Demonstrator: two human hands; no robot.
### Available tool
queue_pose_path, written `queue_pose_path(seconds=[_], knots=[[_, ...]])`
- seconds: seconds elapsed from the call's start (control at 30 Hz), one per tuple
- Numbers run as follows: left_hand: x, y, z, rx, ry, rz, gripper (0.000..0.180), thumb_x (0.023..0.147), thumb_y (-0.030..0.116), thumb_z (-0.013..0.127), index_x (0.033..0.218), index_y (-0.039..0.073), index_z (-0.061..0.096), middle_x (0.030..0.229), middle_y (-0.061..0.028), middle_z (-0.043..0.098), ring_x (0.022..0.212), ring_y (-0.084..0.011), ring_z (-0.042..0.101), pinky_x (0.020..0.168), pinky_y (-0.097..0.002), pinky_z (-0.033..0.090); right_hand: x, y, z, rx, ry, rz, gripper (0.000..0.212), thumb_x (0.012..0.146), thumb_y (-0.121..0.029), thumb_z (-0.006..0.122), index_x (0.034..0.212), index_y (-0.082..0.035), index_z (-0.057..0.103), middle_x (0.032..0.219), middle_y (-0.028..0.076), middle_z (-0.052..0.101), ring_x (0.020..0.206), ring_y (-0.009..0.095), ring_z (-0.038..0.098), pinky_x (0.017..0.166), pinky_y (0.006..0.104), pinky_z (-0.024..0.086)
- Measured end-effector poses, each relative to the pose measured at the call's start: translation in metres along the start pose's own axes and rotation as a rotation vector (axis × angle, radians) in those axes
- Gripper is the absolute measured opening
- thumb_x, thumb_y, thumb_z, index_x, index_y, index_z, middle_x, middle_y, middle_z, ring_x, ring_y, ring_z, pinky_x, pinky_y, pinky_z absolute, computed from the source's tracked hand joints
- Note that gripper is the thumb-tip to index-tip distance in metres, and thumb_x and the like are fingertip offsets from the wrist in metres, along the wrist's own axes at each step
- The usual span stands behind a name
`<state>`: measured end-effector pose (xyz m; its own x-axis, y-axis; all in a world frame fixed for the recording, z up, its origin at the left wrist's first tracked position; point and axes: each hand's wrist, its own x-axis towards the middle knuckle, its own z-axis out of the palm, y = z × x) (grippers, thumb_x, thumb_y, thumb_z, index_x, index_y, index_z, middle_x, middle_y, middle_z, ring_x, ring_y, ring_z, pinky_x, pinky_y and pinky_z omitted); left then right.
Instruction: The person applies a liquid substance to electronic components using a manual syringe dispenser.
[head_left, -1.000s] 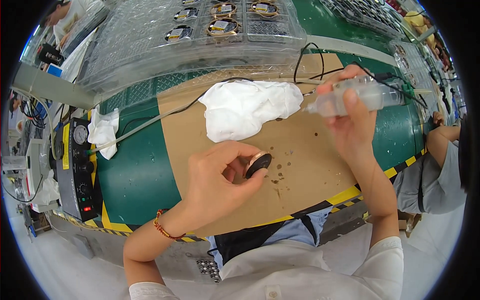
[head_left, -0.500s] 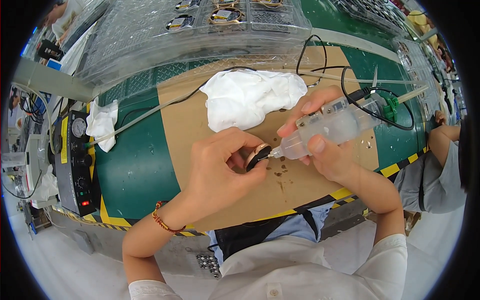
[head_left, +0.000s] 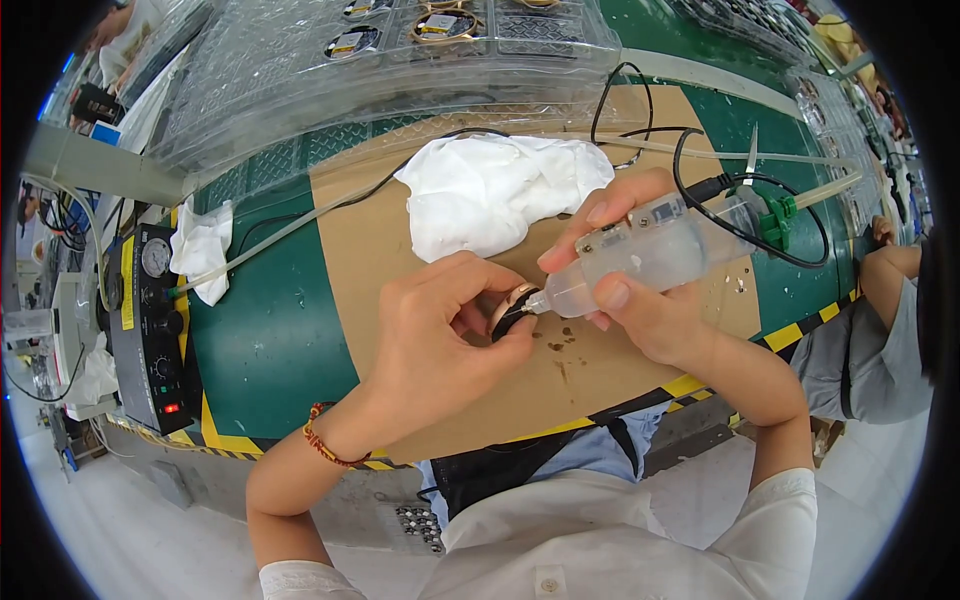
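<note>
Clock center is the middle of my feed. Way over at 9 o'clock I've got a black control box [head_left: 150, 340] with a round gauge [head_left: 156, 256] and a glowing red light [head_left: 171, 408]. Just past 9 there's a small white cloth [head_left: 200, 245] crumpled beside it, and a clear tube [head_left: 270, 245] runs off the box.

Between 7 and 8, a red-and-yellow bracelet [head_left: 322, 440] sits on the left wrist. Left hand [head_left: 430, 335] is just off center toward 8, thumb and fingertips pinching a round piece [head_left: 512, 316], black-faced with a rose-gold edge. That piece is right near center, tipped on edge above the brown sheet [head_left: 490, 405].

Up between 11 and 12 is a clear plastic tray [head_left: 470, 75] with round parts in it, and a bigger white cloth [head_left: 500, 195] lies bunched at 12.

Right hand [head_left: 660, 315], about 3 o'clock, has its fingers wrapped around a translucent dispensing syringe [head_left: 650, 262], nozzle aimed at the black face. From here I honestly can't tell if the tip touches. The syringe has a green fitting [head_left: 775, 222] at its back end and a black cable [head_left: 683, 165] looping around. Pointed metal tool [head_left: 752, 155] at 2, and a seated co-worker [head_left: 865, 340] out by 3.
</note>
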<state>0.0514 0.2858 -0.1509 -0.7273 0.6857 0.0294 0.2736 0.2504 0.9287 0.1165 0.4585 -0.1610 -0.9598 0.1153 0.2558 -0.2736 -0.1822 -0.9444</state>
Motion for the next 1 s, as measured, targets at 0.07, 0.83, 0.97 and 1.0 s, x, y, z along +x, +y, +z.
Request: queue_pose_path(seconds=[0.07, 0.83, 0.97, 1.0], knots=[[0.0, 0.001, 0.0, -0.006, -0.002, -0.007, 0.017, 0.062, 0.0, 0.068, 0.078, 0.0, 0.062, 0.068, -0.0058, 0.058, 0.052, -0.0088, 0.054, 0.047, -0.0204, 0.045, 0.0, 0.001, -0.001, -0.01, -0.002, 0.009, 0.043, 0.079, -0.028, 0.065, 0.105, -0.012, 0.035, 0.088, 0.016, 0.056, 0.056, 0.011, 0.05, 0.04, 0.0193, 0.039], [-0.003, 0.001, 0.001, 0.096, 0.06, 0.122, 0.02, 0.063, 0.002, 0.069, 0.081, 0.001, 0.061, 0.07, -0.0061, 0.061, 0.059, -0.0111, 0.057, 0.054, -0.0221, 0.046, 0.0, -0.005, -0.003, -0.031, 0.015, 0.037, 0.04, 0.079, -0.024, 0.064, 0.103, -0.012, 0.035, 0.089, 0.016, 0.057, 0.06, 0.01, 0.052, 0.041, 0.0183, 0.039], [-0.004, 0.007, 0.004, -0.008, 0.093, 0.077, 0.022, 0.064, 0.0, 0.068, 0.086, 0.001, 0.062, 0.078, -0.0075, 0.063, 0.067, -0.0132, 0.061, 0.063, -0.0234, 0.051, 0.0, -0.005, -0.003, -0.044, 0.01, 0.03, 0.041, 0.078, -0.024, 0.065, 0.103, -0.011, 0.035, 0.09, 0.015, 0.056, 0.063, 0.01, 0.053, 0.042, 0.0185, 0.04], [-0.004, 0.007, 0.004, -0.006, 0.092, 0.076, 0.022, 0.064, 0.0, 0.068, 0.086, 0.001, 0.062, 0.078, -0.0075, 0.063, 0.067, -0.0132, 0.061, 0.063, -0.0234, 0.051, 0.0, -0.005, -0.003, -0.051, 0.004, 0.028, 0.041, 0.078, -0.023, 0.065, 0.103, -0.011, 0.035, 0.09, 0.015, 0.056, 0.064, 0.01, 0.053, 0.043, 0.0186, 0.041]])
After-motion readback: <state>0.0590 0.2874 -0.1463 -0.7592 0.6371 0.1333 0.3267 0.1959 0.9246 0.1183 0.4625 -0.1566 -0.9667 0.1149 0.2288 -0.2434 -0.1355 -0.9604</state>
